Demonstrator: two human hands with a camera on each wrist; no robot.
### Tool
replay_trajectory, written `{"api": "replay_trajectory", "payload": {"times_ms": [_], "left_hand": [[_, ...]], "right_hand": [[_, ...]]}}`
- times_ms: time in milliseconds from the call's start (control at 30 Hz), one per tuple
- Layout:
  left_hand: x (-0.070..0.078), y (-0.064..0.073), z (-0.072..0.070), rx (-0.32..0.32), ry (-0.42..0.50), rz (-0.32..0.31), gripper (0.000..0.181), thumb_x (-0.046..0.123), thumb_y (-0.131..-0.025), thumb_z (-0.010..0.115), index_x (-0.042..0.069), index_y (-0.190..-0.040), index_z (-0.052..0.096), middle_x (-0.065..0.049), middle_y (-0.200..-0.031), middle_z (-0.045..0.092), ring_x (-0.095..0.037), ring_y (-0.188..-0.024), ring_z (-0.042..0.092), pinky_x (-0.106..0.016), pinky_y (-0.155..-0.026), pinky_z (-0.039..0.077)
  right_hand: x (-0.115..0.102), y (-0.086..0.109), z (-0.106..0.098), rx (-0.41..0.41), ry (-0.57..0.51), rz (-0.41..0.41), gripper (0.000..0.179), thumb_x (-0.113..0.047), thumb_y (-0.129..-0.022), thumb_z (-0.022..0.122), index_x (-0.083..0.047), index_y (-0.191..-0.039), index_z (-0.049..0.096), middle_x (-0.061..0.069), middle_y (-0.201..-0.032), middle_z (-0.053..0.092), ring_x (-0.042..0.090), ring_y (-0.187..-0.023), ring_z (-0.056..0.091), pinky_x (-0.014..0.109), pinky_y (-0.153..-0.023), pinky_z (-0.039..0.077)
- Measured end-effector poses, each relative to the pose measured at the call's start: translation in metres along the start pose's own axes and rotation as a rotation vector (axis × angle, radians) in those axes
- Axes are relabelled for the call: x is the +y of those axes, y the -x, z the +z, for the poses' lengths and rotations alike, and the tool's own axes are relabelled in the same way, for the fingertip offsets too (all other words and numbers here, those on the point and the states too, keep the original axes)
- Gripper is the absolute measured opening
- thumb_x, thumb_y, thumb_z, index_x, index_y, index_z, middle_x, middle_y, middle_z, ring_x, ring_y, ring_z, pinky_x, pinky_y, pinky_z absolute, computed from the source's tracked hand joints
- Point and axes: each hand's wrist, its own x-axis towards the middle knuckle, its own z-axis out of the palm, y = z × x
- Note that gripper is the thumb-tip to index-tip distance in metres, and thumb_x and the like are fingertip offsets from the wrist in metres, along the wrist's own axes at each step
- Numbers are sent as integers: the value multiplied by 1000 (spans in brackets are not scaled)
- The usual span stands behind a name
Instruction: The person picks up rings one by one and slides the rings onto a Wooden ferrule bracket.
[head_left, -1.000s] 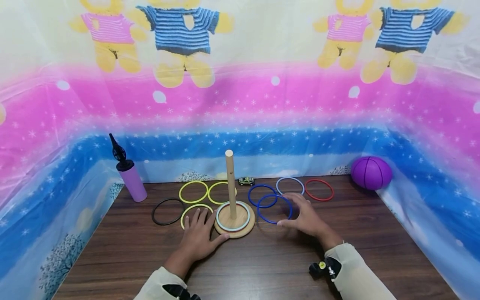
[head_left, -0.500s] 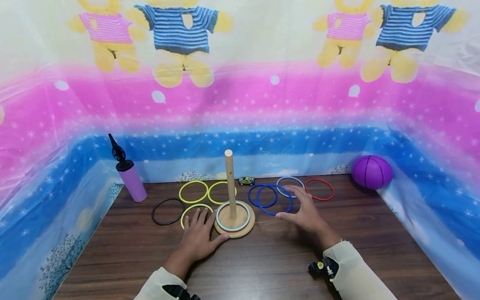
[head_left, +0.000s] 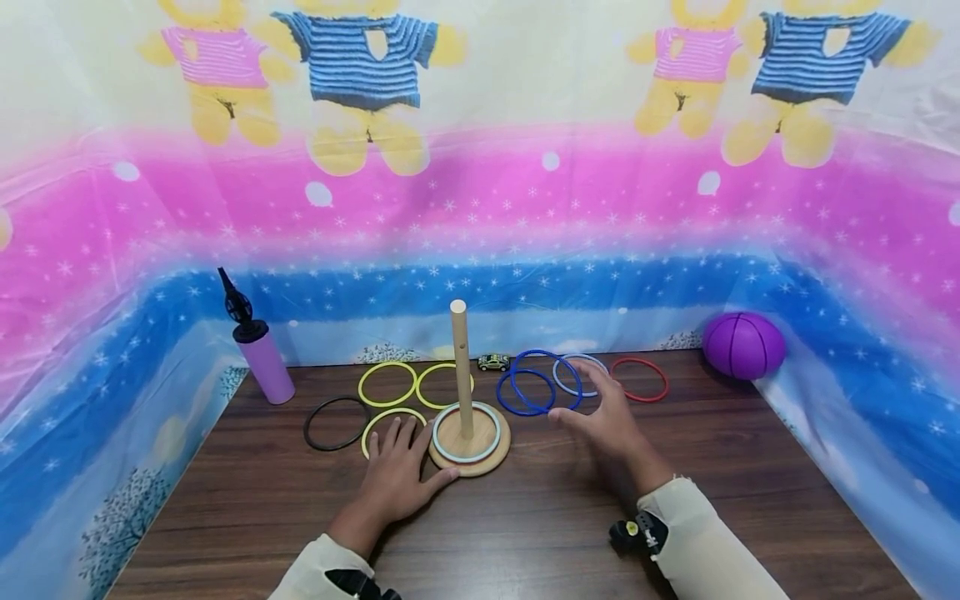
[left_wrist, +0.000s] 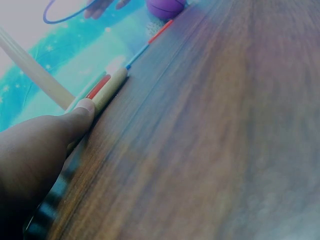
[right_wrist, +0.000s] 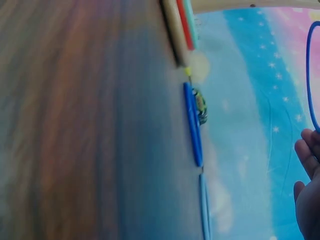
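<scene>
Ring [head_left: 537, 351] pinched by half-curled right hand [head_left: 609, 421] toward far desk edge [head_left: 684, 357] looks light, stiff, rim-grip best; left hand [head_left: 396, 477] splayed against base [head_left: 451, 437].

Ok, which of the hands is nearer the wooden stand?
Left. The left hand touches the wooden stand; the right hand is off to its right, holding up a blue ring.

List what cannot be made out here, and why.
Head: near side of the front yellow ring, hidden by left hand.
Head: most of the stacked red ring, covered by the pale ring.
Head: details on the toy car, too small.
Right wrist: much of the raised blue ring and right hand, cut off by right edge.
</scene>
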Motion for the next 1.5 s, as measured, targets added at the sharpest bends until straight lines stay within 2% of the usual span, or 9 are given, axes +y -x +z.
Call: {"api": "replay_trajectory", "payload": {"times_ms": [400,533,667,767,867,967,1200,1400,1500], "left_hand": [[1,0,0,-4,3,-3,94,79,-99,59,21,-171,41,-23,-174,37,-52,-164,27,-82,-127,20],[0,1,-1,-10,1,-3,94,79,-99,59,21,-171,41,-23,-174,37,-52,-164,27,-82,-127,20],[1,2,-1,-7,2,5,94,78,-99,60,20,-171,41,-23,-173,37,-53,-164,28,-82,-126,20],[1,2,-2,-7,4,5,94,77,-99,60,20,-171,41,-23,-173,37,-53,-164,28,-82,-127,20],[0,2,-1,-7,6,3,93,77,-100,60,20,-171,41,-23,-174,37,-53,-164,28,-82,-127,20],[1,3,-2,2,7,8,92,77,-100,60,19,-170,43,-23,-173,38,-52,-163,29,-82,-126,21],[1,3,-3,7,8,12,92,77,-100,60,19,-170,43,-24,-172,39,-52,-163,31,-82,-125,22],[-1,2,-1,11,4,20,92,77,-100,60,19,-170,43,-24,-173,39,-53,-163,30,-82,-126,21],[-1,2,-1,18,8,26,93,77,-100,61,18,-169,43,-24,-172,39,-54,-162,30,-83,-125,21]], "right_hand": [[-26,-16,3,110,-223,93,70,-20,-93,90,-17,-156,59,11,-152,64,30,-145,53,64,-122,42],[-38,-23,4,144,-267,73,67,-26,-94,89,-21,-154,61,10,-145,67,33,-134,59,45,-104,58],[-51,-31,8,168,-317,42,67,-27,-92,90,-19,-153,62,11,-143,68,31,-127,59,26,-86,62],[-61,-37,11,169,-370,8,69,-23,-91,90,-14,-153,62,14,-143,67,31,-129,56,21,-86,60],[-69,-43,15,170,-412,-28,69,-23,-91,91,-10,-153,62,13,-141,66,31,-132,54,22,-84,59],[-77,-49,19,169,-430,-67,75,-33,-90,93,-7,-152,61,13,-143,64,29,-138,53,23,-98,51],[-98,-63,29,145,-424,-129,101,-66,-79,92,-5,-153,60,23,-151,58,35,-144,50,50,-117,34],[-107,-67,41,119,-378,-121,111,-77,-75,87,-5,-154,59,20,-149,60,35,-144,50,56,-121,36],[-109,-65,49,104,-378,-93,114,-80,-74,86,-5,-155,58,20,-151,59,35,-146,49,43,-116,49]]}}
